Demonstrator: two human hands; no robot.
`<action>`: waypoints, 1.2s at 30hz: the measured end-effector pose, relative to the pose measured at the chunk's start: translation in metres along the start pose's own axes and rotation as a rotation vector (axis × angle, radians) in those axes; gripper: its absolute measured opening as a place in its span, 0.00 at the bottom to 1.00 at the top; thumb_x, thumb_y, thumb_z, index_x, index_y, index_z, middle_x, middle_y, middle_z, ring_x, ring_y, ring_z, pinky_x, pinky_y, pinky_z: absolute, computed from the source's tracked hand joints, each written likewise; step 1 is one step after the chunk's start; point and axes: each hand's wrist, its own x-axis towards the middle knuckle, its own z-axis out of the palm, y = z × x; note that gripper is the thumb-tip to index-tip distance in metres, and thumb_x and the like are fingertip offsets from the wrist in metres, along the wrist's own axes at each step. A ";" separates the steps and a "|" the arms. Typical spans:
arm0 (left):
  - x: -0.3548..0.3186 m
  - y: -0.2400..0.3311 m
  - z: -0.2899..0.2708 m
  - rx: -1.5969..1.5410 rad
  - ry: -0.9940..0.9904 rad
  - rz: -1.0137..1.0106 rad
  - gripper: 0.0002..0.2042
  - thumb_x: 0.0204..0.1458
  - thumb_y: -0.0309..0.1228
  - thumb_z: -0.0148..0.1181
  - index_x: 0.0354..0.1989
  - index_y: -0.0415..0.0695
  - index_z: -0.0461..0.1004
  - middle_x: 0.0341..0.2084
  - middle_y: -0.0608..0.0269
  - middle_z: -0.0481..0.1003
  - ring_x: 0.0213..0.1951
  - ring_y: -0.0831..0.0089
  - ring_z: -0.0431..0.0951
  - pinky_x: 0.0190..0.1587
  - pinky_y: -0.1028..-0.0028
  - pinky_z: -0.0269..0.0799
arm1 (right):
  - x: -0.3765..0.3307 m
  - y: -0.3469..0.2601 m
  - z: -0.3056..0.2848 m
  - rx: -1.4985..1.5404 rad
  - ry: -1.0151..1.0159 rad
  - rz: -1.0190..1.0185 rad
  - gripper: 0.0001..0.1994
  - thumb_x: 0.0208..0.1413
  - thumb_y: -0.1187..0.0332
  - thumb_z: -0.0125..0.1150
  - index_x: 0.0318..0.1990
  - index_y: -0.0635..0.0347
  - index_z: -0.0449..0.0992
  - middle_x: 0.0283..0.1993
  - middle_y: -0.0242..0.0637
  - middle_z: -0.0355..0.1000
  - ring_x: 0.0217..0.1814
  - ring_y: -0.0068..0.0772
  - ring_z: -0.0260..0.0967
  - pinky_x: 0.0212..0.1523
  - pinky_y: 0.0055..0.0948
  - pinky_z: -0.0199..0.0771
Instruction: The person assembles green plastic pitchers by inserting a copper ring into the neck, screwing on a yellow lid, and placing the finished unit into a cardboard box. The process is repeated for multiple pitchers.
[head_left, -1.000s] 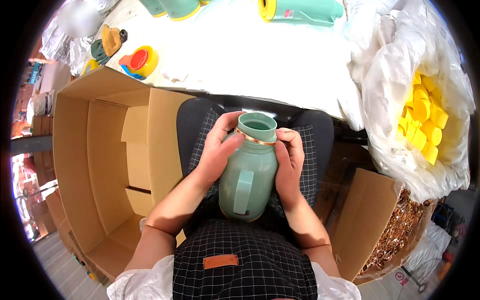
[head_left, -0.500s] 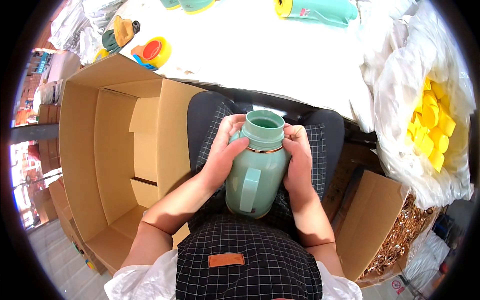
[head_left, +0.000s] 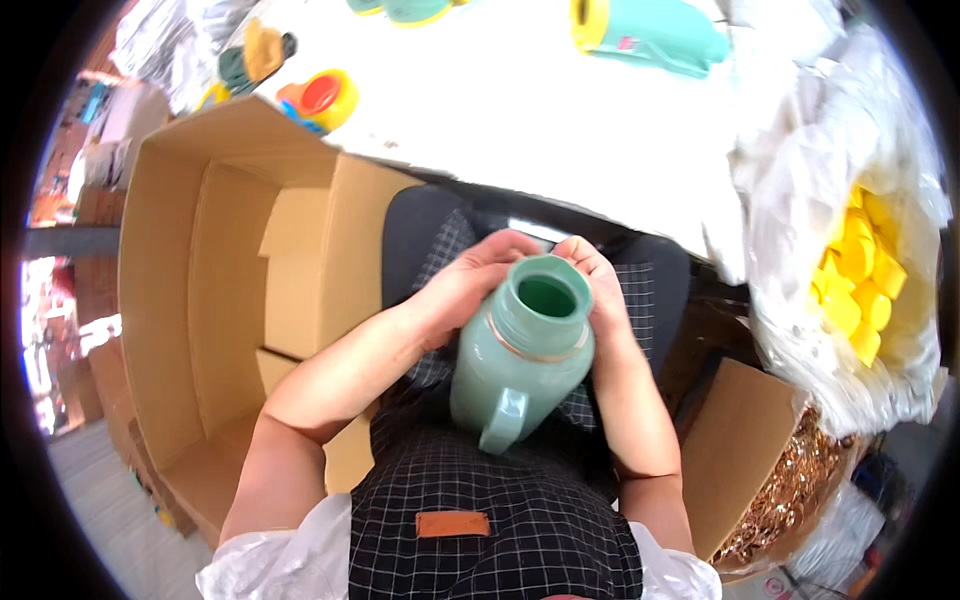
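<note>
Green jug (head_left: 520, 355) upright over the lap at centre frame, handle toward 6 o'clock, left hand (head_left: 470, 285) wrapped round its neck at 10 o'clock, right hand (head_left: 598, 290) gripping at 2 o'clock, open cardboard box (head_left: 200, 300) at 9 o'clock

We had one head-worn fisheye view, looking steeply down onto our lap from close above, the white table (head_left: 560, 130) at the top edge, an open cardboard box (head_left: 230, 290) left.
</note>
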 end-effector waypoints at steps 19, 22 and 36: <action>-0.026 -0.097 0.019 -0.127 0.096 0.008 0.26 0.53 0.18 0.45 0.64 0.42 0.65 0.50 0.56 0.75 0.46 0.64 0.78 0.42 0.68 0.77 | -0.133 -0.116 0.020 -0.651 0.617 -0.700 0.17 0.51 0.71 0.68 0.48 0.59 0.73 0.46 0.42 0.67 0.51 0.38 0.66 0.54 0.37 0.66; -0.030 -0.078 0.034 -0.171 0.291 0.057 0.30 0.48 0.11 0.40 0.62 0.44 0.66 0.42 0.60 0.76 0.34 0.71 0.75 0.31 0.74 0.71 | -0.090 -0.226 -0.092 -1.717 1.180 -1.079 0.14 0.49 0.82 0.53 0.45 0.62 0.74 0.53 0.46 0.68 0.58 0.48 0.66 0.54 0.39 0.67; -0.003 -0.038 0.009 -0.438 0.359 0.237 0.19 0.53 0.16 0.46 0.55 0.43 0.67 0.30 0.67 0.72 0.20 0.82 0.65 0.23 0.78 0.65 | -0.093 -0.255 -0.158 -1.995 1.484 -0.596 0.26 0.49 0.70 0.69 0.57 0.62 0.70 0.53 0.54 0.67 0.53 0.60 0.69 0.55 0.48 0.72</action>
